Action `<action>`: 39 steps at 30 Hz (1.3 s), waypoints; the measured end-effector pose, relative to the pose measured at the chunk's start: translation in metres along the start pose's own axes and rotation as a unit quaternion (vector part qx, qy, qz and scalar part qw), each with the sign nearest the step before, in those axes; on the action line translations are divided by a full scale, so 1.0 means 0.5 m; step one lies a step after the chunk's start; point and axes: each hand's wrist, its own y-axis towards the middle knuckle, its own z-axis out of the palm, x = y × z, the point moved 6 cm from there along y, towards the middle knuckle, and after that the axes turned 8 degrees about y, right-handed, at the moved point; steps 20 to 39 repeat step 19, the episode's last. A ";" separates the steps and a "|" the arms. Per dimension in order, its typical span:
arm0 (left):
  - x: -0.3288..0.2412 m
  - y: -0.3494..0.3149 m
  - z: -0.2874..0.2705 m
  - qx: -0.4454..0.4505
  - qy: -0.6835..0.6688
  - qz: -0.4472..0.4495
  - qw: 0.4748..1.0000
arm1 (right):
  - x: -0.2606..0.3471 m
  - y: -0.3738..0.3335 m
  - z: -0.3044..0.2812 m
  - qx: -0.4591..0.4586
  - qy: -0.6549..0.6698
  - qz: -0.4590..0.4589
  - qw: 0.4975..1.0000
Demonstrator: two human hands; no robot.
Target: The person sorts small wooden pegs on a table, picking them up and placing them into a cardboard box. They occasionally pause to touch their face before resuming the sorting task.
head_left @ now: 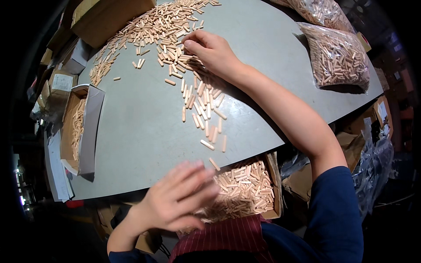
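Short wooden dowel pins (201,103) lie strewn across the grey table (136,131), trailing from a big heap at the far side to the near edge. My right hand (212,52) rests at the heap's near right part, its fingers curled in among the pins; what they hold, if anything, is hidden. Below the near edge, an open cardboard box (276,188) is filled with similar pins. My left hand (177,197) hovers over that box's left side, blurred, fingers apart and nothing in them. One loose pin (214,164) is at the table edge above the box.
A narrow open carton (94,127) with some pins stands at the table's left. Clear plastic bags of pins (335,59) sit at the far right. A larger cardboard box (107,19) is behind the heap. Crumpled plastic (372,166) and cartons lie beyond the right edge.
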 end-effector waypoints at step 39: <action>0.010 0.006 0.066 0.140 -0.031 0.077 0.987 | 0.009 -0.006 -0.002 0.041 -0.020 0.075 0.996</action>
